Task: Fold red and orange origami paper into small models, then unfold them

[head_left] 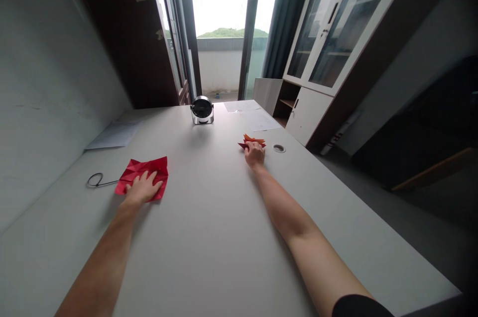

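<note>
On the left of the white table (pixel 209 217), a creased sheet of red paper (pixel 159 163) lies unfolded. My left hand (pixel 144 188) rests on it with the fingers spread. Farther off, right of centre, my right hand (pixel 255 154) is closed over a red folded paper piece (pixel 243 146), its fingertips partly hidden. Orange folded paper (pixel 254 139) sticks up just behind those fingers. Whether the red and orange pieces are joined, I cannot tell. A roll of tape (pixel 279 148) lies right of that hand.
A looped black cord (pixel 95 180) reaches the red sheet's left edge. A round black device on a silver stand (pixel 202 110) stands at the far end. White papers (pixel 257 120) lie at the back right, and more sheets (pixel 114 135) by the left wall.
</note>
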`<state>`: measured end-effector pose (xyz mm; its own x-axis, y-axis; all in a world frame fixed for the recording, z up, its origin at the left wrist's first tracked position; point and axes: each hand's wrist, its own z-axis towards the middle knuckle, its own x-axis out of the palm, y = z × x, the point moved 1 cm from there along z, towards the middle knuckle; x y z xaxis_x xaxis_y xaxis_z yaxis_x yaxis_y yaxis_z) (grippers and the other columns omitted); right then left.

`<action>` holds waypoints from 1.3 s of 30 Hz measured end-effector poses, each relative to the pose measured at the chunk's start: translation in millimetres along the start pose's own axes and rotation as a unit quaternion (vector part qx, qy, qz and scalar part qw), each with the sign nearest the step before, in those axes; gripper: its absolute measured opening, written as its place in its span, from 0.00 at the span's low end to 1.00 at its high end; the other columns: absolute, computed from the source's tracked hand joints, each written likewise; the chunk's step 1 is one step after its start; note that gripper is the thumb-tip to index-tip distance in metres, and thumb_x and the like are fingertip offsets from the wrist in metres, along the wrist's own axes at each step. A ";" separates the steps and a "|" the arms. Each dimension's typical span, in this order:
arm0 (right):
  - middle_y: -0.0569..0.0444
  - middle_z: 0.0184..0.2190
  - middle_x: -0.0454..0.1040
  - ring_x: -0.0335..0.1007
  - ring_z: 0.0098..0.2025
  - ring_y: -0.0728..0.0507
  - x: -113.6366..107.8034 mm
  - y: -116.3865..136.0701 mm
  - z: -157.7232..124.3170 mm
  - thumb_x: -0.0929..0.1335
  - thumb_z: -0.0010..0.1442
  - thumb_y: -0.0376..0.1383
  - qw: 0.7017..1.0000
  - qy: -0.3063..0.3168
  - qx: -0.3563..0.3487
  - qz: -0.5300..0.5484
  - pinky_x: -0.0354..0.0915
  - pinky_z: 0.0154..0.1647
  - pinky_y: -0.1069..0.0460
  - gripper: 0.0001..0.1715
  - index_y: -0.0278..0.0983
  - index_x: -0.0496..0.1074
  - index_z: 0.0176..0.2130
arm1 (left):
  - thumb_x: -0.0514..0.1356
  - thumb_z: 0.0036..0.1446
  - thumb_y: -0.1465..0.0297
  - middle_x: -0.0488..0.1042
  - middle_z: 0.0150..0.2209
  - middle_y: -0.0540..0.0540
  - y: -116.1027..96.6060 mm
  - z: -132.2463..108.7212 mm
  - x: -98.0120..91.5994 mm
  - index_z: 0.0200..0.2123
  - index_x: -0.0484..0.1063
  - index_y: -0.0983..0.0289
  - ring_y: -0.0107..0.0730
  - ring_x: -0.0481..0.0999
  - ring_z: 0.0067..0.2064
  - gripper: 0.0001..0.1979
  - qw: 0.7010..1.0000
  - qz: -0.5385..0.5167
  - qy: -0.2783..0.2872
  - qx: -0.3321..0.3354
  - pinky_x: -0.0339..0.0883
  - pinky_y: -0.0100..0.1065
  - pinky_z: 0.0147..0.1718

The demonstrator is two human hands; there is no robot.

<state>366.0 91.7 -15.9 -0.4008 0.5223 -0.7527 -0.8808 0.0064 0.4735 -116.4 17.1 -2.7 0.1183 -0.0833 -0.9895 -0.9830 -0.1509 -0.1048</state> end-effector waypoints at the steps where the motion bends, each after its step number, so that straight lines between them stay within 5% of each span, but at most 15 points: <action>1: 0.41 0.49 0.69 0.60 0.51 0.34 2.9 1.4 -0.1 0.62 0.64 0.34 1.000 0.002 -0.009 -0.006 0.53 0.55 0.40 0.19 0.38 0.73 0.52 | 0.47 0.62 0.51 0.51 0.71 0.62 1.2 -1.3 1.5 0.68 0.58 0.54 0.66 0.51 0.68 0.33 1.000 0.005 -0.010 0.002 0.47 0.71 0.58; 7: 0.41 0.44 0.71 0.62 0.48 0.35 8.8 6.0 0.0 0.65 0.63 0.35 0.998 0.019 -0.031 -0.054 0.56 0.53 0.41 0.14 0.38 0.75 0.46 | 0.49 0.62 0.55 0.59 0.68 0.62 4.3 -1.9 -4.7 0.65 0.62 0.60 0.56 0.56 0.68 0.31 0.995 0.009 -0.090 0.045 0.50 0.58 0.63; 13: 0.40 0.46 0.71 0.64 0.49 0.34 8.1 15.6 -0.8 0.65 0.61 0.35 0.998 -0.019 -0.058 -0.030 0.59 0.51 0.42 0.18 0.36 0.71 0.51 | 0.52 0.61 0.57 0.67 0.63 0.64 35.9 4.8 -14.0 0.60 0.67 0.62 0.52 0.63 0.64 0.28 0.993 -0.024 -0.106 0.051 0.53 0.48 0.63; 20: 0.39 0.41 0.73 0.67 0.34 0.38 28.8 11.4 3.2 0.64 0.60 0.30 0.999 0.016 -0.038 0.022 0.55 0.34 0.44 0.12 0.40 0.71 0.44 | 0.52 0.62 0.51 0.51 0.71 0.65 64.4 -3.2 8.9 0.65 0.61 0.58 0.55 0.47 0.71 0.32 0.990 -0.092 -0.108 0.008 0.39 0.60 0.65; 29: 0.47 0.41 0.77 0.72 0.39 0.38 30.1 43.9 -14.0 0.61 0.60 0.29 0.985 0.084 -0.112 0.096 0.60 0.39 0.47 0.17 0.42 0.74 0.43 | 0.52 0.62 0.50 0.53 0.70 0.65 84.5 3.3 9.0 0.65 0.62 0.59 0.54 0.48 0.71 0.32 0.989 -0.094 -0.113 -0.005 0.40 0.57 0.66; 34: 0.51 0.43 0.77 0.72 0.38 0.41 31.3 62.9 -27.9 0.62 0.60 0.30 0.974 0.141 -0.146 0.101 0.61 0.38 0.50 0.17 0.43 0.77 0.42 | 0.54 0.62 0.54 0.56 0.69 0.64 80.6 -1.3 0.5 0.63 0.64 0.60 0.52 0.51 0.70 0.30 0.983 -0.120 -0.138 0.017 0.40 0.54 0.66; 39: 0.52 0.41 0.77 0.72 0.37 0.43 27.5 77.5 -40.3 0.65 0.60 0.32 0.960 0.183 -0.162 0.134 0.61 0.38 0.51 0.13 0.43 0.77 0.41 | 0.61 0.56 0.60 0.68 0.61 0.64 50.5 -7.4 -12.7 0.49 0.76 0.61 0.55 0.60 0.66 0.19 0.958 -0.204 -0.187 0.077 0.43 0.54 0.67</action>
<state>276.5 72.2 -18.4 -0.6336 0.1328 -0.7622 -0.7419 -0.3835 0.5499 -166.5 3.3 5.3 0.4662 0.3150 -0.8267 -0.8785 0.0544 -0.4747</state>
